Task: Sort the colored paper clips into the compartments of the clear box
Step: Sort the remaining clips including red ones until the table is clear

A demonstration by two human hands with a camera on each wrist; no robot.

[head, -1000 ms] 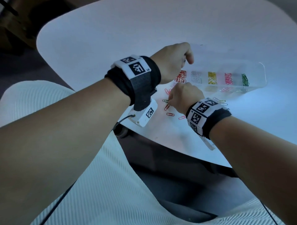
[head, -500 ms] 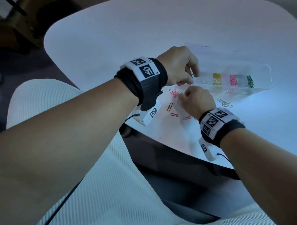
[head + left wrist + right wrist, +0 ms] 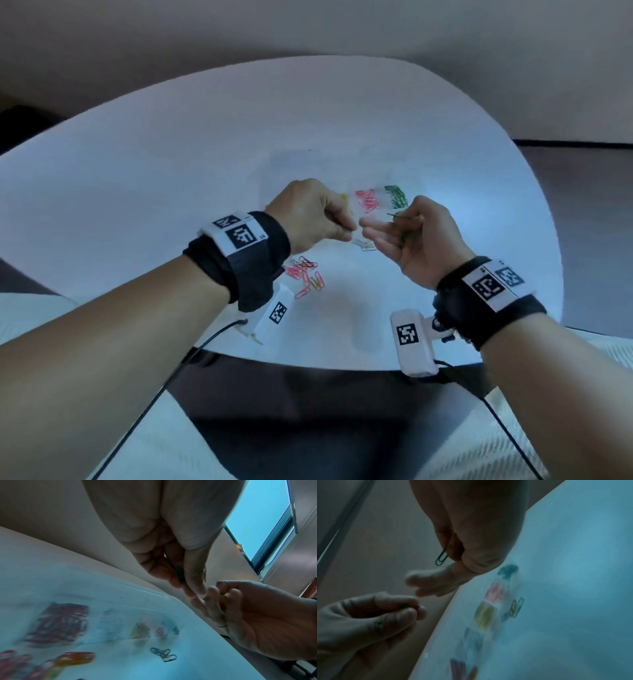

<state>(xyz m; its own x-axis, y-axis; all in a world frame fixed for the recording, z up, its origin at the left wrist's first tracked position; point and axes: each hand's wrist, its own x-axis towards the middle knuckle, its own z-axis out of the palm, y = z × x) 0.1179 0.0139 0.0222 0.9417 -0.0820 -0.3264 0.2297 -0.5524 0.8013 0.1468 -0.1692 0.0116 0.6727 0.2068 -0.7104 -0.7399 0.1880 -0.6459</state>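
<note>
1. The left hand (image 3: 310,214) is raised above the white table (image 3: 171,178), its thumb and fingers pinching a green clip (image 3: 180,574).
2. The right hand (image 3: 416,236) faces it at 3 o'clock, fingertips almost touching; a second green clip (image 3: 441,557) sticks out of its curled fingers.
3. The clear box (image 3: 120,591) lies at 12 o'clock from the hands, with green, pink and yellow clips in separate compartments.
4. A heap of red and pink clips (image 3: 305,275) lies loose at 6 o'clock from the left hand.
5. A few pale clips (image 3: 364,245) rest on the table just below both hands.
</note>
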